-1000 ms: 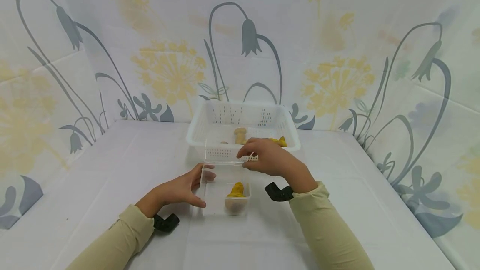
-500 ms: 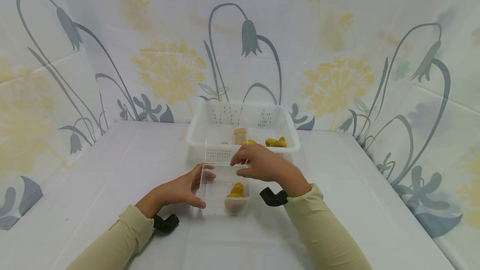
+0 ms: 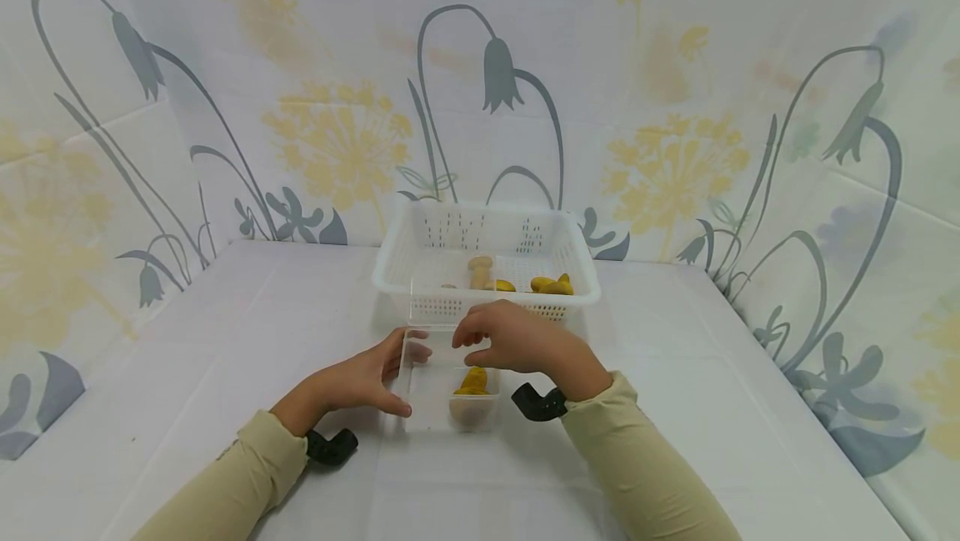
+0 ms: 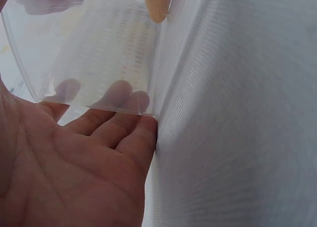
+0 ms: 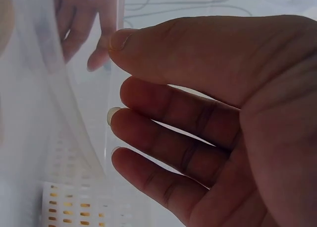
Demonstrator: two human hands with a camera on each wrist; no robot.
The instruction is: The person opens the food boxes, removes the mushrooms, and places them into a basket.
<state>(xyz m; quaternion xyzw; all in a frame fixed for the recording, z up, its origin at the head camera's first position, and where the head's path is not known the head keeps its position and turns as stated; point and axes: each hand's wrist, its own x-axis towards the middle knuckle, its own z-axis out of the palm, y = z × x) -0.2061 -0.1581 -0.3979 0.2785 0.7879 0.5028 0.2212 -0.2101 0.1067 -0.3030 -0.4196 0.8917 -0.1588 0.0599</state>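
Observation:
A clear plastic box [image 3: 438, 399] stands in front of me with its clear lid [image 3: 438, 303] tipped up at the back. My left hand [image 3: 360, 378] holds the box's left side, thumb by the front corner and fingers round the back; its fingertips show through the plastic in the left wrist view. In the box's front right part sits a knobbly yellow piece [image 3: 473, 381] with a pale lump [image 3: 468, 412] below it. My right hand [image 3: 517, 345] hovers over the box's right back side, fingers loosely bent and holding nothing.
Behind the box is a white perforated basket [image 3: 397, 274]. It holds a tan mushroom-shaped piece [image 3: 480, 267] and several yellow pieces [image 3: 553, 284]. A white cloth [image 3: 720, 433] covers the table, and flower-printed fabric [image 3: 315, 49] hangs around it.
My right hand has moved left and toward me, from the basket's front edge to over the box, uncovering more yellow pieces in the basket. The left hand and box have stayed put.

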